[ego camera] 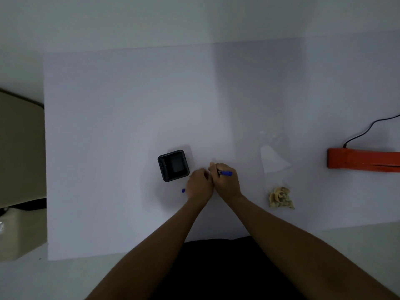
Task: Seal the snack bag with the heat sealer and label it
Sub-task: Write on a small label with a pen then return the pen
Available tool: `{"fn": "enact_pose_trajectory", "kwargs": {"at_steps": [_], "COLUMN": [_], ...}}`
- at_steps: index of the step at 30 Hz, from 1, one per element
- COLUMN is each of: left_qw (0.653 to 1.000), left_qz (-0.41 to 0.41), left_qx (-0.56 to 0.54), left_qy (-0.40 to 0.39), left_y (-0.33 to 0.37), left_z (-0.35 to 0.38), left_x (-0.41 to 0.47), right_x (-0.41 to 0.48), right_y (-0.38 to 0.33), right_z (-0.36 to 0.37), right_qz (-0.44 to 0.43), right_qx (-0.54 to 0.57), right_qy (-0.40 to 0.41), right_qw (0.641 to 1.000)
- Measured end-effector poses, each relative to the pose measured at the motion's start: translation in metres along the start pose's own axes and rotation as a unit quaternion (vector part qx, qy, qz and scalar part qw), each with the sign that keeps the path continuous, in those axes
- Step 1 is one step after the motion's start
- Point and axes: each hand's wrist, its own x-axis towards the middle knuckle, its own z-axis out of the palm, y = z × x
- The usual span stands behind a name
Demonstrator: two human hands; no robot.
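Hands (227, 185) hide most of the blue marker (226, 173) and cap (183, 190).

No readable text, labels, numbers anywhere

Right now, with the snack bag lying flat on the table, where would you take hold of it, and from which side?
Probably pinch the snack bag by its flat, empty clear part, beyond the snacks bunched at its near end; that part is thin and lies flat. Come from above at its left edge, since the heat sealer sits to its right.
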Motion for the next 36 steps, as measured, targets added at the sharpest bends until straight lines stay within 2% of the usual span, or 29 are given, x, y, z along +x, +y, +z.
{"fn": "enact_pose_trajectory", "kwargs": {"at_steps": [18, 36], "left_qw": [1.0, 1.0], "left_qz": [0.013, -0.003], "left_qx": [0.01, 0.013], "left_qy": [-0.006, -0.01], "left_y": [-0.006, -0.0024], "left_z": [0.0042, 0.0038], "left_x": [0.005, 0.0051], "right_x": [-0.0005, 0.0015], "right_y": [0.0068, 0.0072], "right_z": [-0.0037, -0.0034], "right_qz": [0.02, 0.01], "right_qx": [0.031, 0.029], "right_qy": [-0.054, -0.044], "right_qw": [0.998, 0.999]}}
